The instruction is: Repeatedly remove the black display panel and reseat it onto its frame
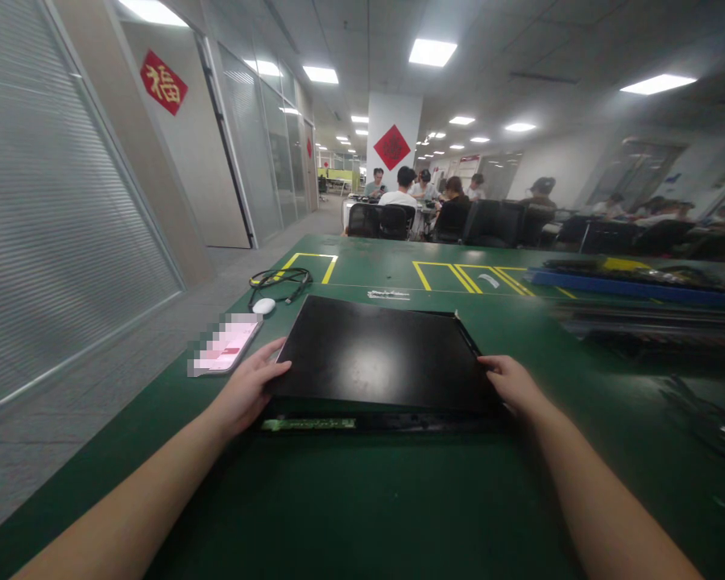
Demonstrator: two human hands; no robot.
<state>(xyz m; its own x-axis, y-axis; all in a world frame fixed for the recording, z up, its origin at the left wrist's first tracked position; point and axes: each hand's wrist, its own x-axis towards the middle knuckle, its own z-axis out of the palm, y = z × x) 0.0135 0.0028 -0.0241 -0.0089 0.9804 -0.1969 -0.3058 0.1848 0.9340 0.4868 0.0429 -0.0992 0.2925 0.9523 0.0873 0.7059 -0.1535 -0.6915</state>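
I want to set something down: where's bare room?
Between the forearms, the green tabletop is bare, nearer than the flat black panel and dark bar; a far patch lies right of the leftmost yellow tape outline. Crowded: left, by the pink-screened phone and coiled black cable; right, by the long blue tray.

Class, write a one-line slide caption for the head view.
Left hand and right hand hold a flat black panel at opposite sides over a green table, a phone lying nearby.

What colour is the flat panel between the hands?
The flat panel is black with a pale glare, in the head view.
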